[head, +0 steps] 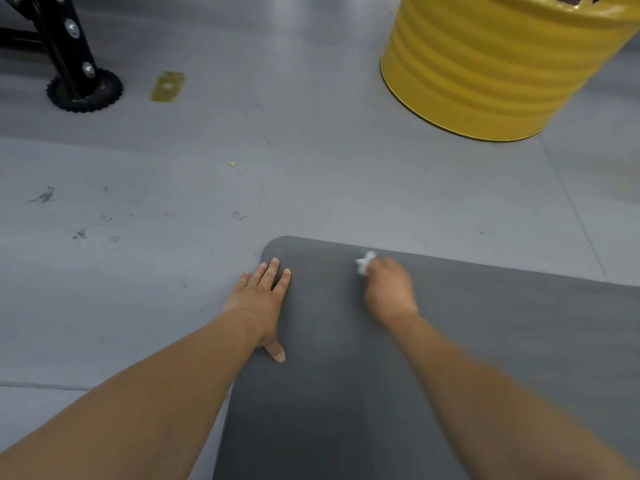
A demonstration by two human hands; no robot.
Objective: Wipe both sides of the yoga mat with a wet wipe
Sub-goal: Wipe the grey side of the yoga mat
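Left hand (263,299) flat, pinning yoga mat (346,393) corner; right hand (389,289) clutches wet wipe (363,265) nearby, should overlap strokes to mat's edge.

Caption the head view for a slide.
Left hand pressed flat on the grey yoga mat while the right hand holds a white wet wipe near its far edge.

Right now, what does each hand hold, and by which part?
Right hand grips the bunched wet wipe, its tip poking out. Left hand holds nothing, flat on the yoga mat.

Yellow drum (498,67), black rack foot (85,90) (toothed), grey floor (173,202)
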